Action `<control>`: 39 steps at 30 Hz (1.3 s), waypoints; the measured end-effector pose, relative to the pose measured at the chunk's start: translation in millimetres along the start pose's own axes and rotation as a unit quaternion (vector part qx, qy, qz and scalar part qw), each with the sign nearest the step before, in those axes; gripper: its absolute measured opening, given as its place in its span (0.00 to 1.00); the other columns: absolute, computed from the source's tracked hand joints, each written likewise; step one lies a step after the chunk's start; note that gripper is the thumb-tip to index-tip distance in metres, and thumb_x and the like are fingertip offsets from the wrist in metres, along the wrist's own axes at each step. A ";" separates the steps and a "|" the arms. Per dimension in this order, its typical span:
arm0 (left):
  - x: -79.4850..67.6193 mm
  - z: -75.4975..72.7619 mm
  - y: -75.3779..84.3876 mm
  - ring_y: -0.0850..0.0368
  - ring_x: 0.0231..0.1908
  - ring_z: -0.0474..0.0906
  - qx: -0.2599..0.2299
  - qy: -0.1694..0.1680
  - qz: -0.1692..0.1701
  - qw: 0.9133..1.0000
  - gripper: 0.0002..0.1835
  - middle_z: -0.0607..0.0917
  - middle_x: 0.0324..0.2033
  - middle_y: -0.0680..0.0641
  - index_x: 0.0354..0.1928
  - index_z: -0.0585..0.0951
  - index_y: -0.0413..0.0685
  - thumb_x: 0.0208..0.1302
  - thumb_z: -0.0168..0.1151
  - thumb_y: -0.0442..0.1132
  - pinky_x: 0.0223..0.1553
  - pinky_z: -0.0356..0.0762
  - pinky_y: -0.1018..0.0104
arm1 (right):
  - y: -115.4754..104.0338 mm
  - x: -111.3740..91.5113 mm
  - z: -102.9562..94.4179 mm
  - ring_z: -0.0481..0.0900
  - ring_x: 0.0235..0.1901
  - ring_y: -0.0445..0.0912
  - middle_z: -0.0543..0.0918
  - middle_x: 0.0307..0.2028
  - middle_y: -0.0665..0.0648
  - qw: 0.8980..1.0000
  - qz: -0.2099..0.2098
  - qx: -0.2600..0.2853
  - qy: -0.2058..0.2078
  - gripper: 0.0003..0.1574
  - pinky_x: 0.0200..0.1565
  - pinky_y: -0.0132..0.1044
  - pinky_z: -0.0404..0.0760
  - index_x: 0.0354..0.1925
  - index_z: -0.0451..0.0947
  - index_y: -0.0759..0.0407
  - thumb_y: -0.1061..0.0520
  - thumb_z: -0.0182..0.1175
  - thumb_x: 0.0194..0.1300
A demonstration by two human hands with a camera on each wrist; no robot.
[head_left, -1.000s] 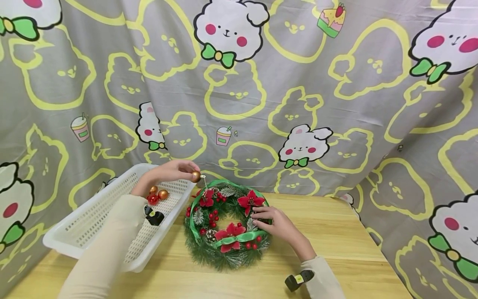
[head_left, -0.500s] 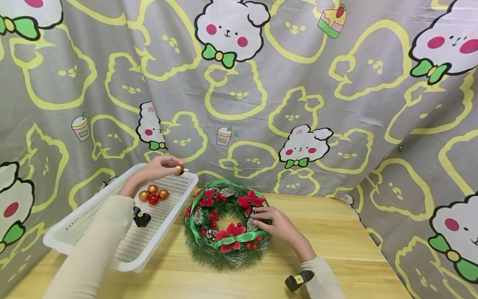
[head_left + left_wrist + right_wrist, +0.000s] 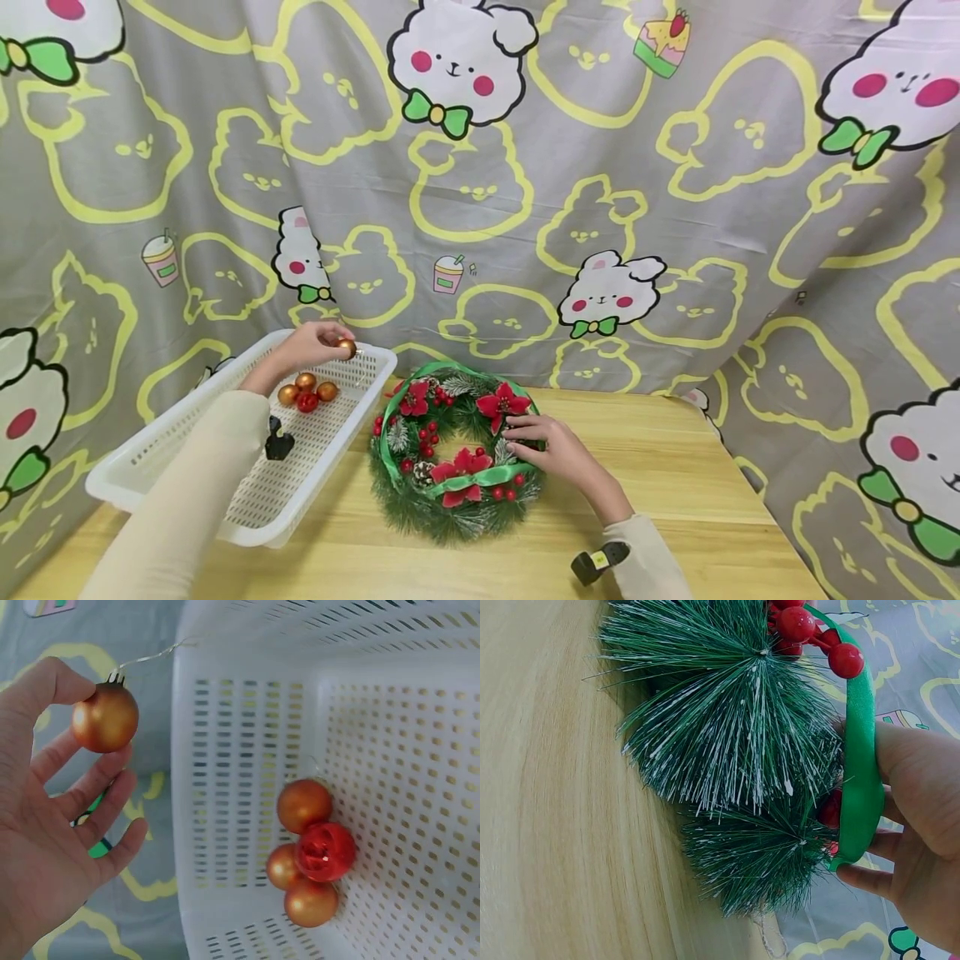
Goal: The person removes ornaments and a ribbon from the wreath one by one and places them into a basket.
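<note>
Left hand (image 3: pixel 306 347) pinches a matte gold ball (image 3: pixel 106 718) between thumb and fingers, its other fingers loosely spread; the right hand (image 3: pixel 561 452) rests relaxed, extended fingers on the right side of a wreath (image 3: pixel 427 504). Under the left hand slants a white plastic basket (image 3: pixel 318 429), pierced with slots and partly covered by the left sleeve (image 3: pixel 191 500) and a black wrist device (image 3: pixel 279 442). Inside, on the near side of that hand, three gold balls (image 3: pixel 311 903) cluster against a glossy red ball (image 3: pixel 325 851). From the held ball's metal cap (image 3: pixel 115 676) a thin thread (image 3: pixel 150 658) stretches toward the rim; whether the ball hangs inside or outside it is hard to tell. Between the hands, the wreath lies on the wood-grain counter (image 3: pixel 637 467): bristly, white-flecked needles, red flowers (image 3: pixel 462 475), shiny berries (image 3: pixel 796 625), a pine cone (image 3: pixel 423 473) and satiny green ribbon (image 3: pixel 861 772). Needles and ribbon partly hide the right hand's fingertips. Beyond both hands hangs a creased grey curtain (image 3: pixel 480 225), cut off at the edges.
</note>
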State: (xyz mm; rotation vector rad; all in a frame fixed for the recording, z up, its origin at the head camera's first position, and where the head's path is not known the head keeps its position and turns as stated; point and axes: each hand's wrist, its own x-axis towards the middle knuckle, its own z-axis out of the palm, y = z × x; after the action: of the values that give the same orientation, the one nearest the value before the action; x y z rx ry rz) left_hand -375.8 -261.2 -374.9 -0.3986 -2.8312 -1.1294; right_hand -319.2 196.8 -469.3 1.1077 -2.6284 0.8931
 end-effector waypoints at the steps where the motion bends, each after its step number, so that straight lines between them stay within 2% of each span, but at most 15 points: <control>1: 0.4 1.9 -1.1 0.53 0.38 0.78 0.003 0.004 0.000 1.000 0.15 0.85 0.40 0.41 0.51 0.83 0.40 0.66 0.65 0.40 0.40 0.75 0.62 | -0.3 0.2 -0.1 0.79 0.63 0.60 0.83 0.61 0.60 1.000 0.001 0.000 -0.001 0.17 0.61 0.60 0.77 0.54 0.87 0.55 0.51 0.63 0.72; 5: 2.3 9.0 -6.9 0.53 0.35 0.77 0.025 0.016 0.005 1.000 0.14 0.84 0.39 0.40 0.49 0.83 0.40 0.64 0.66 0.39 0.36 0.75 0.62 | -1.4 0.9 -0.2 0.79 0.63 0.60 0.83 0.61 0.60 1.000 0.003 0.004 -0.003 0.17 0.61 0.59 0.77 0.54 0.87 0.56 0.52 0.63 0.72; 11: 1.4 18.1 -12.7 0.49 0.37 0.78 0.078 0.028 0.030 0.996 0.15 0.83 0.42 0.36 0.47 0.83 0.38 0.60 0.68 0.37 0.38 0.75 0.60 | -2.3 1.4 0.4 0.79 0.62 0.60 0.83 0.61 0.61 1.000 -0.003 0.000 -0.005 0.17 0.60 0.59 0.77 0.54 0.87 0.57 0.52 0.63 0.72; 14: 0.5 22.3 -17.7 0.45 0.40 0.78 0.110 0.040 0.047 0.992 0.15 0.83 0.42 0.35 0.47 0.83 0.35 0.60 0.70 0.36 0.41 0.76 0.55 | -2.4 1.7 0.7 0.79 0.62 0.59 0.83 0.61 0.61 1.000 -0.004 -0.002 -0.005 0.17 0.60 0.59 0.78 0.54 0.87 0.57 0.52 0.63 0.72; 18: -1.8 26.9 -25.1 0.39 0.46 0.74 0.146 0.054 0.047 0.987 0.15 0.82 0.43 0.36 0.47 0.82 0.36 0.60 0.71 0.35 0.47 0.74 0.46 | -2.2 1.7 0.8 0.79 0.63 0.60 0.83 0.61 0.61 1.000 -0.003 0.000 -0.007 0.17 0.60 0.59 0.77 0.54 0.87 0.57 0.52 0.63 0.72; 21: -4.0 29.0 -31.1 0.36 0.48 0.71 0.167 0.059 0.045 0.983 0.16 0.82 0.45 0.35 0.48 0.81 0.37 0.60 0.71 0.36 0.48 0.71 0.42 | -1.7 1.7 0.9 0.79 0.63 0.60 0.83 0.61 0.60 1.000 -0.001 0.001 -0.006 0.17 0.61 0.59 0.77 0.54 0.87 0.57 0.52 0.63 0.72; 26: -7.1 34.7 -44.3 0.38 0.46 0.71 0.197 0.064 0.035 0.978 0.16 0.81 0.47 0.36 0.49 0.80 0.39 0.61 0.71 0.37 0.45 0.73 0.43 | -1.1 1.3 1.0 0.79 0.63 0.59 0.83 0.61 0.60 1.000 0.000 0.001 -0.005 0.17 0.61 0.59 0.77 0.54 0.87 0.56 0.52 0.63 0.72; 31: -8.6 40.9 -55.5 0.42 0.42 0.70 0.219 0.070 0.049 0.972 0.14 0.81 0.42 0.39 0.45 0.79 0.42 0.59 0.72 0.36 0.40 0.72 0.47 | -0.8 0.6 1.3 0.79 0.63 0.60 0.83 0.61 0.60 1.000 0.001 0.005 -0.007 0.17 0.60 0.59 0.77 0.54 0.87 0.57 0.51 0.63 0.72; 35: -9.3 42.3 -57.8 0.44 0.39 0.70 0.223 0.075 0.063 0.970 0.14 0.81 0.38 0.41 0.41 0.80 0.42 0.55 0.74 0.34 0.38 0.70 0.50 | -0.4 0.2 0.9 0.79 0.63 0.60 0.83 0.61 0.60 1.000 0.002 0.007 -0.005 0.17 0.60 0.60 0.77 0.54 0.87 0.56 0.51 0.63 0.72; 39: -10.3 40.9 -55.4 0.45 0.38 0.70 0.220 0.063 0.052 0.972 0.13 0.80 0.34 0.44 0.39 0.81 0.44 0.51 0.75 0.34 0.36 0.68 0.54 | -0.5 -0.1 -0.8 0.78 0.64 0.58 0.83 0.61 0.59 1.000 0.010 0.006 -0.003 0.17 0.61 0.59 0.77 0.54 0.87 0.55 0.51 0.64 0.71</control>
State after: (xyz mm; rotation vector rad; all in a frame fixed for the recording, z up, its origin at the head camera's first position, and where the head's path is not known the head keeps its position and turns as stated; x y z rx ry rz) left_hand -379.1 -274.0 -443.3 -0.4157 -2.7948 -0.4658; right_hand -318.8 197.0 -468.5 1.0914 -2.6472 0.9114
